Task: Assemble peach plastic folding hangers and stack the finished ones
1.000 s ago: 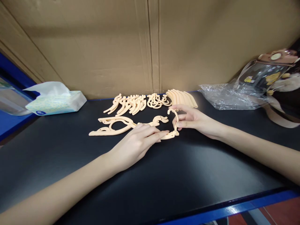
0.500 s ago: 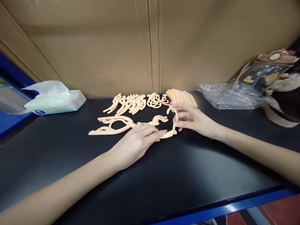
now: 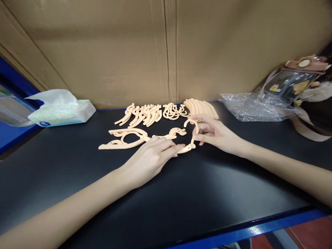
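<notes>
Risk: hook [image 3: 197, 128] could skew or pop off the arm piece [image 3: 185, 149] if the left hand's [image 3: 151, 157] hold slackens while the right hand [image 3: 218, 135] tilts it.
Hands apart: right pinches the hook, thumb against fingers; left, palm down, is closed on the arm piece, whose end pokes past its fingertips to meet the hook between both hands.

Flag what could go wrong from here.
The pale hook might twist or slip: the right hand grips it only by the fingers. The flat piece under the left hand could shift if pushed. The right hand might nudge the curved bars just beyond it.
</notes>
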`<action>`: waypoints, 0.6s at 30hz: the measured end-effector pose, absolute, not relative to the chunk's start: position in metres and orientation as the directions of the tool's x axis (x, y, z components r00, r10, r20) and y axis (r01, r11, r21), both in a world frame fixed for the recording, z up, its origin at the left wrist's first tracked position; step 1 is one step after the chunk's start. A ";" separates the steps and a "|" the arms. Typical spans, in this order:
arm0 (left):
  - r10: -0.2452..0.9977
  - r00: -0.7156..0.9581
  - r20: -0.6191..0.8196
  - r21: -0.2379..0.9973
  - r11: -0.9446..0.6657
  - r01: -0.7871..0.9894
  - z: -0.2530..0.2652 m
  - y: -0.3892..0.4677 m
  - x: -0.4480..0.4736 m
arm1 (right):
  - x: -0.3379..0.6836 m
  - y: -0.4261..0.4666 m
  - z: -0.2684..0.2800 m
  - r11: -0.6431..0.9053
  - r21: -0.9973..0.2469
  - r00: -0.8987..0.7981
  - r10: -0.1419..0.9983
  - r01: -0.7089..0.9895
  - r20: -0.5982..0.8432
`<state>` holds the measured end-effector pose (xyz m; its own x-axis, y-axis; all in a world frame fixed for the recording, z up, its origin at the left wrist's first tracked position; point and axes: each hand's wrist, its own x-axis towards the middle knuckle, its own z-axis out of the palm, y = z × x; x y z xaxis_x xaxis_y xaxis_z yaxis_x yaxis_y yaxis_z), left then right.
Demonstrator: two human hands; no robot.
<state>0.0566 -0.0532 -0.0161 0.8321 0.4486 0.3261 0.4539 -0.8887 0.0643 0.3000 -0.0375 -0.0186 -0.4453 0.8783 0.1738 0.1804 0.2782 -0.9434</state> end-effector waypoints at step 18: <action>0.478 0.826 0.299 -0.036 -0.859 0.510 -0.018 -0.055 0.057 | 0.298 -0.040 -0.018 0.266 -0.935 -0.382 0.910 0.233 0.164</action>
